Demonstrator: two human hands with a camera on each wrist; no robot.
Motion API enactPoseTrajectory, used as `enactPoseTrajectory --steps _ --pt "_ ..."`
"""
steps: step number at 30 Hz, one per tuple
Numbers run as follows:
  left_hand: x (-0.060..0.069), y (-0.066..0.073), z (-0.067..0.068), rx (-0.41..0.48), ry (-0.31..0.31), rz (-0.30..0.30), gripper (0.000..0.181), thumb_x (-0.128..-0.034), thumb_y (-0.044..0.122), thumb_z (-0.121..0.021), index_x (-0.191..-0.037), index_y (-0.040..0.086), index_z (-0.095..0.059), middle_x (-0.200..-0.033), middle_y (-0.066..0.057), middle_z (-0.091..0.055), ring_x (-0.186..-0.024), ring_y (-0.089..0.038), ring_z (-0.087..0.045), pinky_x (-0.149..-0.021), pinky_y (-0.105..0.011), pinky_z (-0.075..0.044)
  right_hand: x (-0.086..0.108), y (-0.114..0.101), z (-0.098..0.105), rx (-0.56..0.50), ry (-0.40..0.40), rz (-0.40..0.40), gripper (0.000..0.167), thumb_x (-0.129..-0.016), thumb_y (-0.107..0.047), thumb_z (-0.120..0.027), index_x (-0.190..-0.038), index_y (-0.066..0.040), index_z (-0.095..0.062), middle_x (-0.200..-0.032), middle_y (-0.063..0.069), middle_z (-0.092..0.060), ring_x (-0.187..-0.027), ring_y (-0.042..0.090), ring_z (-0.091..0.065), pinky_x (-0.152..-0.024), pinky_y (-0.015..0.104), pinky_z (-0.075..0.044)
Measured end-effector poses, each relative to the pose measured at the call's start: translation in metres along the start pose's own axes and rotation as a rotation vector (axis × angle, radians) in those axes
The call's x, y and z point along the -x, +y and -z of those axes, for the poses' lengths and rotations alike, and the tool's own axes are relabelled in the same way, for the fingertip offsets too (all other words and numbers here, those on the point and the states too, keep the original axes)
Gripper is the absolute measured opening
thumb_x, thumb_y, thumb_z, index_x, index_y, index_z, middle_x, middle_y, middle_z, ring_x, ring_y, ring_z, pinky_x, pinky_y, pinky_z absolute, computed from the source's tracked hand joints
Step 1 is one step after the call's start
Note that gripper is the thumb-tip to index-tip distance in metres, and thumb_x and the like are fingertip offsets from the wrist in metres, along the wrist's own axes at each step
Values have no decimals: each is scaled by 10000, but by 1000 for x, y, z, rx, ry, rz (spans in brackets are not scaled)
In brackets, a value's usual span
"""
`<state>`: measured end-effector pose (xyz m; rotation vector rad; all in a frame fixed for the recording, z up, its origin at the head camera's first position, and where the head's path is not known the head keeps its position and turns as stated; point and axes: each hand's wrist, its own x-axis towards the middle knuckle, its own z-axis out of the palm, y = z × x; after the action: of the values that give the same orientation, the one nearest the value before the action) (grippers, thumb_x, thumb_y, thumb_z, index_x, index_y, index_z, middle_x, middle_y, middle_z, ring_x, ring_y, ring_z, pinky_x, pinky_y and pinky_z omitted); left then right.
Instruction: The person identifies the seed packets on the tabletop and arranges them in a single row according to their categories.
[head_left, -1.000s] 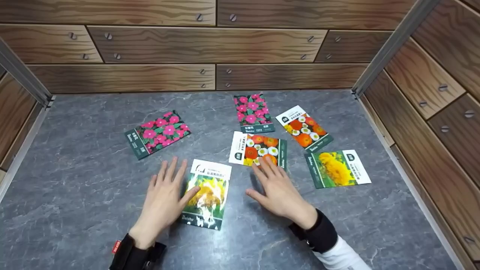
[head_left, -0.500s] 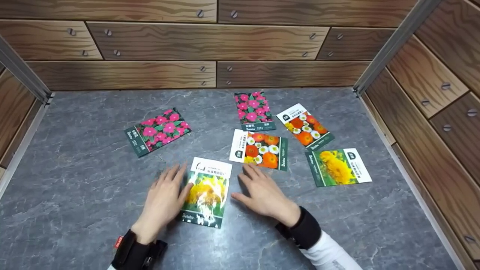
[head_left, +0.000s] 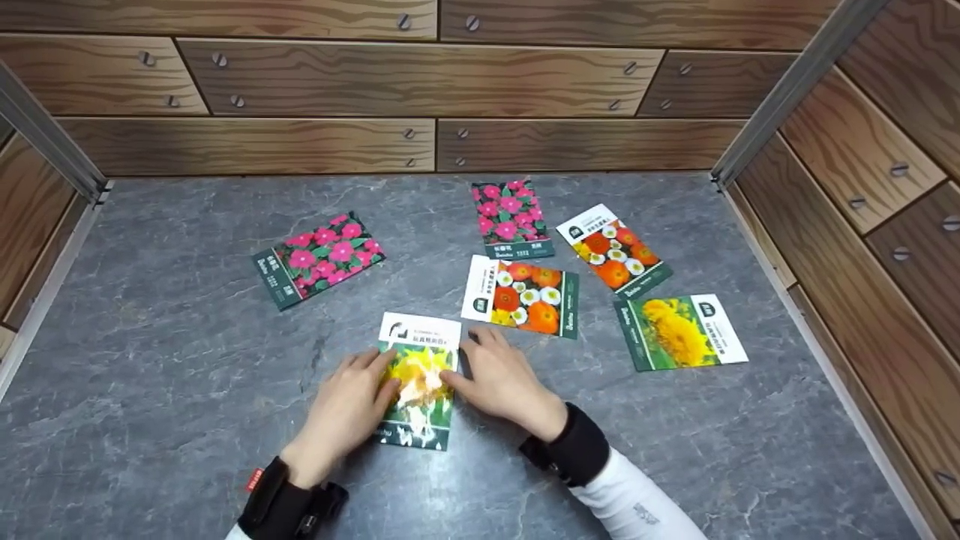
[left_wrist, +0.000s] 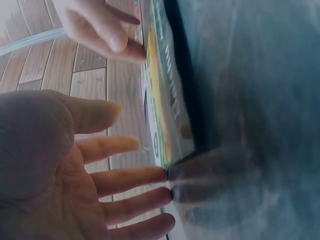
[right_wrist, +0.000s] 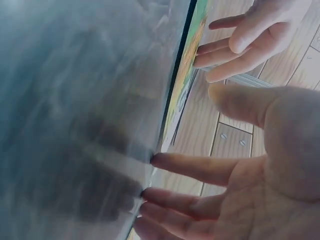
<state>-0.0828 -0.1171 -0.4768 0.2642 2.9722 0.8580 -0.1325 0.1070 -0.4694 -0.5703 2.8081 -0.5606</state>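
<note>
The yellow-flower packet lay face up on the gray table at the lower center of the frame, between the 2 hands, its long axis running almost straight up and down and its white end toward the top. From the left hand it lay to the right; from the right hand, to the left. Neither hand was clearly nearer: in the head view the left thumb and forefinger overlapped its left edge, and the right thumb its right edge. Both hands had relaxed, spread fingers and pinched nothing; in the wrist views both thumbs stood off from the packet, and I could not tell whether any fingertip touched its edges. An orange-flower packet lay just up and right of the right hand, closer than the pink-flower packet at the upper left.
</note>
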Motion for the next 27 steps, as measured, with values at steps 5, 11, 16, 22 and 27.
enactPoseTrajectory --steps 5,11,16,22,27 --pt "0 2 -5 -5 8 17 439 -1027 211 -672 -1430 42 -633 -1461 -287 -616 -1346 -523 -582 -1080 -722 -501 -4 -2 -1 -154 20 -11 582 -1021 -365 -676 -1442 24 -579 -1475 238 -569 -1369 409 -545 -1125 606 -506" --pt "0 4 -5 -27 -7 23 499 -1014 234 -697 -1465 43 -601 -1504 -285 -581 -1358 -510 -571 -1062 -725 -510 -7 -4 2 -490 50 30 542 -1027 -115 -636 -1524 -8 -448 -1057 161 -730 -870 213 -669 -821 327 -562" --pt "-4 2 -3 93 57 74 660 -1010 234 -699 -1570 0 -441 -1575 -324 -475 -1382 -527 -550 -1133 -692 -478 -8 -4 4 -673 70 21 565 -1055 -40 -575 -1585 -67 -383 -954 176 -693 -597 94 -462 -614 211 -397" --pt "-8 0 10 320 154 186 701 -1022 135 -662 -1609 -53 -328 -1467 -327 -559 -1197 -434 -678 -1026 -502 -611 -7 -12 7 -808 110 19 576 -1072 -36 -552 -1611 -76 -354 -1022 250 -667 -555 111 -370 -555 236 -306" --pt "-10 -7 22 368 200 205 609 -981 -6 -662 -1548 -62 -447 -1234 -235 -658 -906 -254 -689 -701 -182 -556 -12 -19 0 -812 111 25 597 -1055 -33 -576 -1614 -74 -371 -1043 234 -668 -518 89 -437 -510 204 -400"
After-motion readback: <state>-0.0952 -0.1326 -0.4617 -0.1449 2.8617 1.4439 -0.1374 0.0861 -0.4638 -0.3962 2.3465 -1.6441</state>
